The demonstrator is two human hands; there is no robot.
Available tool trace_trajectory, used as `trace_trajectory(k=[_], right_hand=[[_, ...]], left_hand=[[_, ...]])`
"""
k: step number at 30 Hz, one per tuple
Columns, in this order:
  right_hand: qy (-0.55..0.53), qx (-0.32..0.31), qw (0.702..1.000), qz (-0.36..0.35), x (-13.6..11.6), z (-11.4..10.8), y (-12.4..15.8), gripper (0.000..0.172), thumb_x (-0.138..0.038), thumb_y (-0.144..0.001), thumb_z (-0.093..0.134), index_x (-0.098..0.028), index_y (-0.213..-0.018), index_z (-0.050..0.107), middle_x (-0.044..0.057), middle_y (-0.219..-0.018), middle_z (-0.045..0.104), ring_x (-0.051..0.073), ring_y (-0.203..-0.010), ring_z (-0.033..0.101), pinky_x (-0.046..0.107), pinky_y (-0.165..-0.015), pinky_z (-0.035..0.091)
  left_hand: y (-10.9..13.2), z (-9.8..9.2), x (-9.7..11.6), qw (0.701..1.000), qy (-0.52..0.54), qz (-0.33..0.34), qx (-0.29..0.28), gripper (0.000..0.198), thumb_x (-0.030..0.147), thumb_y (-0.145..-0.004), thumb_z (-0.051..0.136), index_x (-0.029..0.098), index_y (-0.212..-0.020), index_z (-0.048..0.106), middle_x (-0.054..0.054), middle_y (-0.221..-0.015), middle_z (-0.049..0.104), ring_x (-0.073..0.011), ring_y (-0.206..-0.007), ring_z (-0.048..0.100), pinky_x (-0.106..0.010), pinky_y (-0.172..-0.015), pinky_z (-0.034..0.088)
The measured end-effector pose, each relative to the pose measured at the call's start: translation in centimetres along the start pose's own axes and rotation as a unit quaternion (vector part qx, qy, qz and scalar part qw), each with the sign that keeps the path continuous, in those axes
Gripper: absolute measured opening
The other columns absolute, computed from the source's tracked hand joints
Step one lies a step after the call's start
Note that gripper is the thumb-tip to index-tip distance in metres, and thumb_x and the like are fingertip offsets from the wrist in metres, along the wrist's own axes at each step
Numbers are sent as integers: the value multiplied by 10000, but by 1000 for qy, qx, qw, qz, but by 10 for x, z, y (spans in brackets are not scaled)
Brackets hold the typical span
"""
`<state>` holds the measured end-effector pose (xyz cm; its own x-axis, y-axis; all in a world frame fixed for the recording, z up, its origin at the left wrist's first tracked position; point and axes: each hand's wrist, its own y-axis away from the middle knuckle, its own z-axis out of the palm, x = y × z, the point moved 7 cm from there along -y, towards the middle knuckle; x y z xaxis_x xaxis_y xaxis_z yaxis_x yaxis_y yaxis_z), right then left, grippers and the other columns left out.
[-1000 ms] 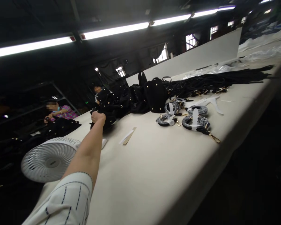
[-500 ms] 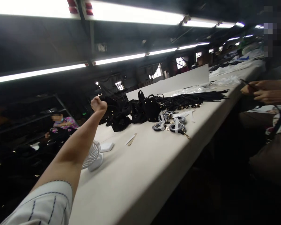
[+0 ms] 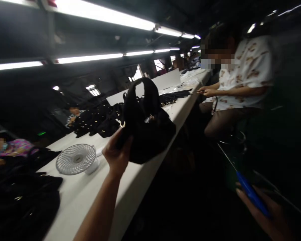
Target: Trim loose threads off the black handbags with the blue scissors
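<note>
– Gripping the black bag (image 3: 150,144) at its left side: left hand (image 3: 117,154), thumb and fingers closed on it. Bag's held up, overlapping the long edge of the table (image 3: 75,204) from here.

– Bag build?

– Soft, matte, dark fabric, sagging round at the bottom. Wide loop handle (image 3: 152,90) standing in an arch. Gold-tone ring (image 3: 122,124) right by the fingers. Second shiny bit mid-bag, too blurred to name.

– Right hand (image 3: 277,214)?

– Low right, curled round a blue tool (image 3: 251,192). Smooth handle, looks like plastic; thin straight shaft out the front, metallic. Hand's dim and smeared, can't tell each finger.

– And on the table?

– Pale flat top. White fan (image 3: 76,158) on it: round cage, spiral ribs, stubby base. Farther along, heaped black bags (image 3: 97,120) dotted with gold-tone studs. Dark heap (image 3: 22,204) near left, a few glints; can't separate the shapes.

– Any writing?

– Small dark badge on the fan hub, illegible. Bag surface is too dark to read.

– Who's on the right?

– Seated co-worker (image 3: 248,70), white short-sleeved shirt, brown print. Both hands at a thin dark strap (image 3: 215,104), curved and narrow.
</note>
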<state>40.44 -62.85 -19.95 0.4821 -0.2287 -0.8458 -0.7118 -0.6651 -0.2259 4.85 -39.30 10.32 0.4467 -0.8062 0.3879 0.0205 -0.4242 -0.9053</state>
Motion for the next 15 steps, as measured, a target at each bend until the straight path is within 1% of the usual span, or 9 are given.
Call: trace_trajectory(k=[1, 2, 4, 5, 7, 9, 11, 13, 15], right_hand=[[-38, 4, 998, 42, -1, -11, 1, 351, -580, -882, 605, -331, -1118, 683, 76, -1023, 713, 325, -898, 690, 478, -705, 608], [-57, 24, 997, 52, -7, -24, 1, 393, -578, -835, 658, -336, -1144, 682, 65, -1068, 705, 328, -929, 681, 481, -751, 594], [-113, 28, 993, 19, -26, -40, 0, 338, -541, -838, 700, -315, -1091, 694, 48, -1152, 679, 294, -958, 663, 439, -836, 556], [-162, 23, 987, 4, -33, -45, 1, 287, -520, -853, 706, -299, -1036, 691, 36, -1216, 657, 276, -995, 647, 411, -878, 530], [-206, 10, 978, 4, -35, -46, 8, 270, -509, -847, 732, -267, -958, 681, 26, -1156, 662, 247, -973, 628, 369, -881, 500], [-199, -41, 979, 38, -27, -35, 21, 310, -519, -824, 758, -251, -952, 670, 4, -915, 649, 213, -806, 599, 337, -753, 486], [-168, -75, 980, 73, -15, -21, 36, 361, -547, -777, 790, -236, -885, 642, -35, -702, 530, 178, -637, 506, 308, -606, 420], [-132, -75, 984, 90, -4, -9, 45, 420, -577, -725, 809, -226, -801, 592, -53, -633, 444, 159, -573, 430, 291, -542, 351], [-76, -59, 992, 79, 4, 3, 47, 433, -590, -721, 773, -219, -766, 554, -45, -646, 459, 162, -583, 432, 288, -547, 336]], left_hand=[[41, 4, 4, 999, 26, -15, -26, 357, 309, -781, 787, 194, -1114, 729, -34, -1011, 763, -222, -893, 731, -339, -849, 612], [81, 11, 7, 996, 51, -30, -64, 297, 290, -790, 783, 206, -1072, 742, -28, -964, 766, -213, -848, 734, -321, -803, 616], [154, 23, 18, 984, 96, -55, -139, 216, 241, -817, 760, 224, -1032, 747, -21, -931, 764, -199, -822, 733, -305, -781, 609], [185, 29, 25, 975, 120, -63, -175, 198, 214, -828, 747, 229, -1025, 744, -18, -922, 761, -189, -810, 729, -298, -773, 603], [233, 38, 42, 955, 172, -65, -231, 207, 159, -839, 728, 234, -1032, 733, -9, -899, 751, -162, -754, 708, -276, -729, 588], [264, 42, 58, 935, 224, -54, -269, 250, 109, -842, 710, 236, -1056, 721, -5, -871, 738, -140, -691, 672, -254, -657, 564], [283, 43, 71, 916, 270, -42, -294, 305, 66, -838, 695, 228, -1096, 708, -7, -825, 710, -126, -642, 629, -236, -587, 526], [298, 42, 81, 892, 311, -30, -327, 338, 30, -840, 666, 204, -1129, 693, -8, -754, 652, -115, -598, 581, -222, -532, 480], [313, 40, 88, 867, 341, 0, -364, 347, 11, -851, 616, 173, -1153, 673, -3, -693, 580, -108, -559, 533, -218, -496, 440]])
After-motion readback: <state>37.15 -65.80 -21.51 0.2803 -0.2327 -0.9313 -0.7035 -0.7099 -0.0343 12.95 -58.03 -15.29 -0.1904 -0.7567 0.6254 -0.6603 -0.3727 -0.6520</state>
